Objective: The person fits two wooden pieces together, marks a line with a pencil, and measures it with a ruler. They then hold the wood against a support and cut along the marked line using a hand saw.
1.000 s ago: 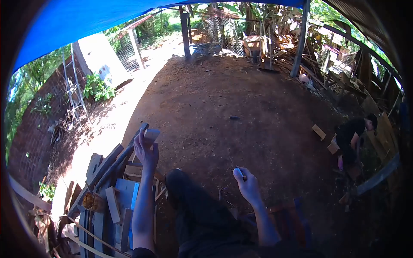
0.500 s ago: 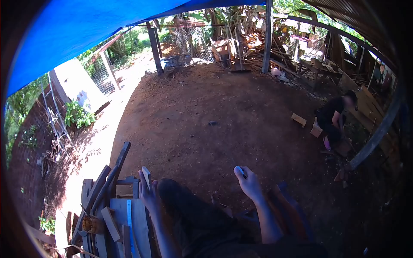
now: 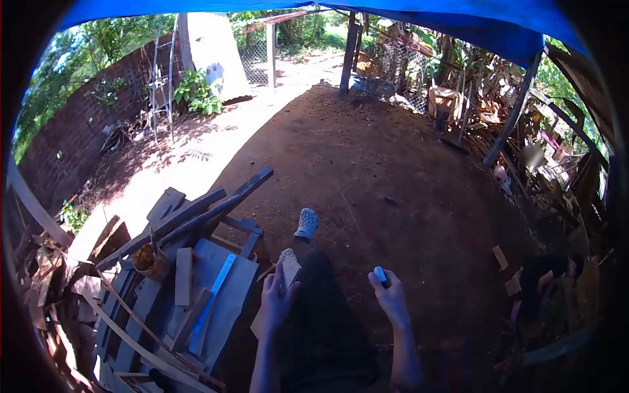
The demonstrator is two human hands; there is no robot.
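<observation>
My left hand (image 3: pixel 276 302) is closed around a small pale piece of wood (image 3: pixel 291 271), held up beside my leg. My right hand (image 3: pixel 392 300) grips a small pale-and-dark object (image 3: pixel 381 276); its kind is not clear. Left of my left hand is a low stack of boards (image 3: pixel 239 281). A metal ruler (image 3: pixel 219 281) lies on it, close to a short wooden block (image 3: pixel 184 276) and a narrow wooden strip (image 3: pixel 192 321). A pale clog (image 3: pixel 306 224) with holes shows on my foot beyond my hands.
Long beams (image 3: pixel 216 208) jut past the boards toward the dirt floor (image 3: pixel 314 157). A brown-filled container (image 3: pixel 150 262) stands on the stack. At right, a co-worker (image 3: pixel 547 288) sits low. A wooden post (image 3: pixel 514 114) and a scrap pile edge the yard under a blue tarp (image 3: pixel 485 33).
My view has swung left, bringing the board stack and my clog further into view. Both hands keep hold of their things. My left hand now appears lower, over my leg.
</observation>
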